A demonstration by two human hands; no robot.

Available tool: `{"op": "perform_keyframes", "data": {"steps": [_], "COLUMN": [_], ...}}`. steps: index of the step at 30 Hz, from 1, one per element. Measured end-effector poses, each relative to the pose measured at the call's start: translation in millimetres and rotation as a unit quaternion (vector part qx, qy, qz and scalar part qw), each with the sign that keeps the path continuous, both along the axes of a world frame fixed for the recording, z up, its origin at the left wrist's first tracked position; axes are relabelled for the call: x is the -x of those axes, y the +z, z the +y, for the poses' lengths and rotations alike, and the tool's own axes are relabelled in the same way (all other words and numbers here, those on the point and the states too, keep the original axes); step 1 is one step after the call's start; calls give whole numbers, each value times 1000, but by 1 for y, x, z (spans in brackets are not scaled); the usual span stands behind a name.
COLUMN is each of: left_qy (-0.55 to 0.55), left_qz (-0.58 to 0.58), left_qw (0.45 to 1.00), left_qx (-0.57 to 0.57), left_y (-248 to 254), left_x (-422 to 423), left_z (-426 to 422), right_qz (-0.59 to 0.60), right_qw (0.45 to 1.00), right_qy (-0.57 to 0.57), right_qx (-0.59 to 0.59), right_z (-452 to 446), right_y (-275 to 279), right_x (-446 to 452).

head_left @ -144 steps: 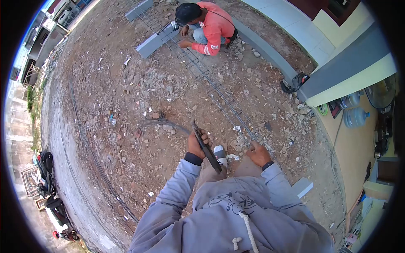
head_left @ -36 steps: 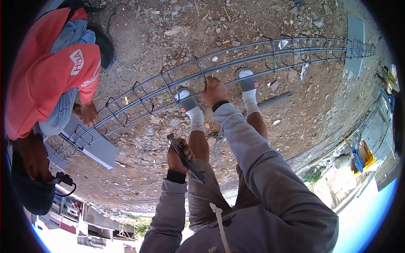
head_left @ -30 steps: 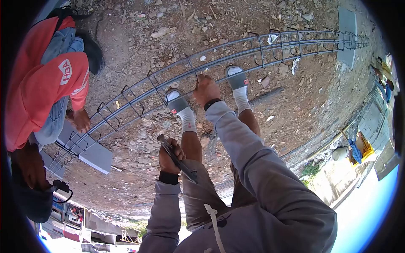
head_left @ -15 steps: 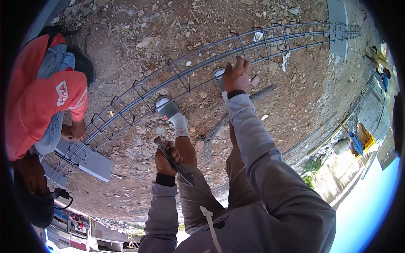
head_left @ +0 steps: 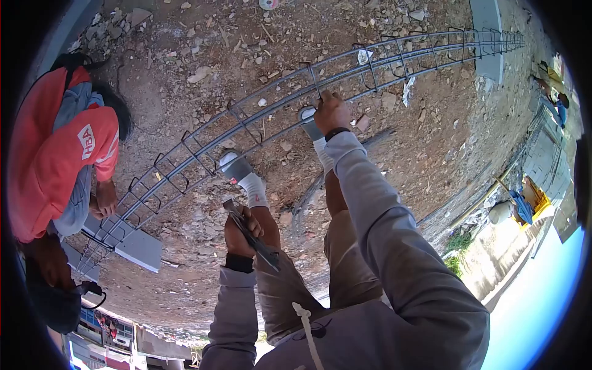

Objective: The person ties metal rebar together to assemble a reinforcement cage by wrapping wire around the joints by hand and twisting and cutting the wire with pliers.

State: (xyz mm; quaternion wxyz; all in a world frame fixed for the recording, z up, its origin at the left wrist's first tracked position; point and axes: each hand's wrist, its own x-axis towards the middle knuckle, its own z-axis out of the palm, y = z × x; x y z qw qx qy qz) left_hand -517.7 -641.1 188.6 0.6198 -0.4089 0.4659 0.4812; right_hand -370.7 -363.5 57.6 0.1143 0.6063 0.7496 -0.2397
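Observation:
A long rebar cage (head_left: 206,132) crosses the ground in a curve before me, with several square stirrups along its bars. My right hand (head_left: 333,113) is closed at the cage's near bar, its fingers gripping the lower end of one stirrup (head_left: 315,79). My left hand (head_left: 240,235) is wrapped around a dark metal hand tool (head_left: 269,255), held above my leg. Its flat end sticks out above the fist and the longer part points down to the right. The exact kind of tool is unclear.
A co-worker in a red top (head_left: 58,160) crouches at the left, hands by the cage's end. Grey blocks (head_left: 139,250) lie under that end, and a grey board (head_left: 488,61) under the far one. Stones litter the dirt. A white bucket (head_left: 501,213) stands at the right.
My right hand has moved left with the stirrup, which has slid along the bars toward its left neighbour. My left hand keeps its hold on the tool. The view has shifted slightly.

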Motion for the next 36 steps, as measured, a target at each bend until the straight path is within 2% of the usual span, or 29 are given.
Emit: {"op": "perform_keyframes", "data": {"steps": [9, 12, 15, 17, 20, 23, 26, 31, 36], "left_qy": [-29, -31, -21, -17, -21, -29, -31, -29, -21], "left_qz": [11, 6, 3, 0, -3, 3, 5, -18, -22], "left_qw": [1000, 999, 1000, 1000, 1000, 1000, 999, 999, 999], "left_qx": [5, 12, 15, 14, 9, 12, 18, 29, 22], "left_y": [-4, -4, -6, -7, -9, -8, -5, -4, -4], "left_x": [-14, -16, -17, -17, -19, -23, -27, -35, -39], "left_z": [8, 9, 14, 17, 21, 27, 35, 47, 51], "right_qz": [56, 83, 56, 19, -73, -93, -73, -74, 0], "right_qw": [997, 996, 992, 981, 969, 992, 996, 996, 998], "right_qy": [34, -34, -86, -117, -150, -69, -40, -23, -2], "right_qx": [51, 14, -71, -150, -181, -58, -27, -34, -66], "right_z": [-13, -7, 24, 50, 83, 101, 98, 80, 73], "right_y": [-7, -3, 10, 13, 12, -17, -12, -6, -16], "right_x": [3, -2, -20, -40, -62, -94, -85, -76, -75]}}
